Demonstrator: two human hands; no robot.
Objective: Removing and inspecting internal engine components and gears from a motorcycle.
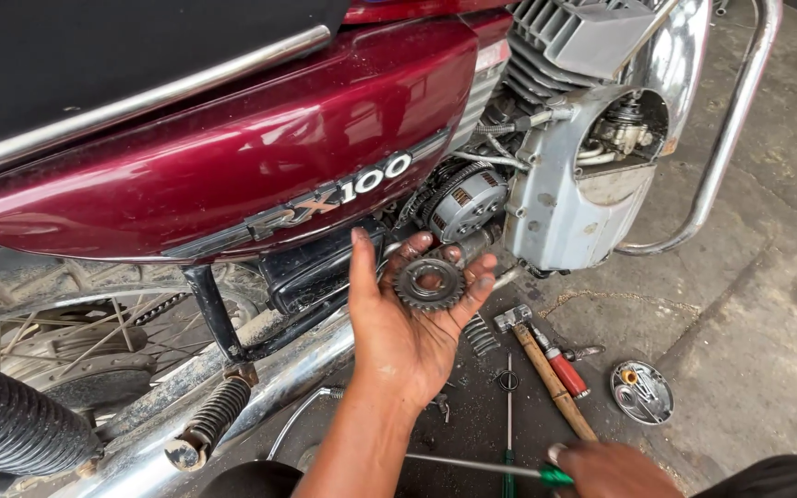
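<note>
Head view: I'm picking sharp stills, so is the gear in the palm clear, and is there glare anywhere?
Head view: the gear in the left hand is sharp, teeth distinct; soft glare streaks the maroon side panel and exhaust pipe; the right hand is cropped at the frame's bottom edge; daylight even.

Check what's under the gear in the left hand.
The gear lies flat on the open left hand's fingers. Skin shows through its bore; its underside is hidden.
</note>
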